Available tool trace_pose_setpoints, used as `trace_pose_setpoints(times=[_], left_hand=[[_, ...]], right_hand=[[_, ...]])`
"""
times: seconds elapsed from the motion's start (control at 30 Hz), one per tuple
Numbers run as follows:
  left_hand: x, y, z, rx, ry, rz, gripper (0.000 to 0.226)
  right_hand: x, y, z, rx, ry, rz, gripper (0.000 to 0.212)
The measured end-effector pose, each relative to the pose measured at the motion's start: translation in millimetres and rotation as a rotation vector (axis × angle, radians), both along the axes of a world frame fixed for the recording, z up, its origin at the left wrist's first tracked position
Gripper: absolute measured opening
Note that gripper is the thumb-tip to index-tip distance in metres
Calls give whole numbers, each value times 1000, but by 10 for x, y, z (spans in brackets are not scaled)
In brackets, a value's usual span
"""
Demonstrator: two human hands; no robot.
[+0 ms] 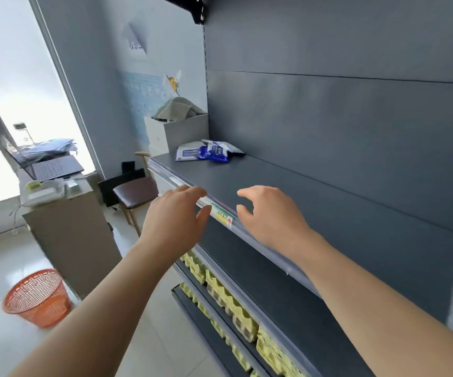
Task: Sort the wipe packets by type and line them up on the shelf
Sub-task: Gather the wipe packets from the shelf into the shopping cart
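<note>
**Grips empty, pkts a long reach away: where this can slip**

Left grip [176,213] and right grip [268,216] both hold nothing, fingers loosely spread. L fingertips sit at the clear price strip [221,213] on the shelf's front edge. R hovers just past that edge over the bare shelf [328,213]. Can't tell if either actually touches.

Sorting has not begun, by the look of it. The wipe packets [209,152] lie in one loose heap at the far left end of the shelf, well apart from both grips. One white flat pkt is nearest the end, w/ darker blue ones overlapping beside it and another white one behind.

Risks, judged from here:

- Heap sits close to the shelf's open end and front lip. A sweeping pull towards the middle could push the outer pkt off and down to the floor (chair [135,191] is below).
- Pkts look like slick film. Grabbing several at once prob lets one slide out.
- Prints are all blue/white and too small to read at this range, so a type mix-up is likely unless each is checked up close.
- White box [181,131] w/ cloth in it stands just beyond the heap. An overreach could bump it.
- Forearms cross the price strip, so dragging along it could dislodge the label.
</note>
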State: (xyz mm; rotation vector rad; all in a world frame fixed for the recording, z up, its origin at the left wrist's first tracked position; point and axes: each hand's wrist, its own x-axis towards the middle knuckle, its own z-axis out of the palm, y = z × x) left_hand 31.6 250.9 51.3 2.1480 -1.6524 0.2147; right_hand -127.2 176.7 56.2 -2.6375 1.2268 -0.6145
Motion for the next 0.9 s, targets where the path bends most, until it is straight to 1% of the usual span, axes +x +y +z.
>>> trace_pose_setpoints(times=[0.13, 0.27, 0.37, 0.67, 0.7, 0.8, 0.87, 0.9], left_hand=[[621, -539, 43, 8, 10, 18, 39], [1224, -1081, 111, 1, 25, 35, 38], [1608, -1495, 107, 6, 41, 26, 38], [2684, -2963, -277, 129, 62, -73, 31], [2811, -3134, -347, 144, 56, -89, 32], [2905, -3359, -449, 169, 68, -121, 35], [3411, -4175, -554, 263, 56, -240, 42], [3417, -4196, -580, 311, 53, -246, 47]], right_hand=[[597, -563, 15, 10, -5, -36, 33], [1161, -1108, 94, 8, -15, -35, 37], [1572, -1538, 95, 22, -11, -74, 34], [2426, -2882, -363, 78, 29, -279, 19], [2497, -3031, -410, 71, 23, -300, 23], [2509, -3222, -497, 140, 88, -352, 69], [2971, -3798, -615, 196, 93, -551, 84], [2966, -3812, -634, 211, 107, -574, 90]])
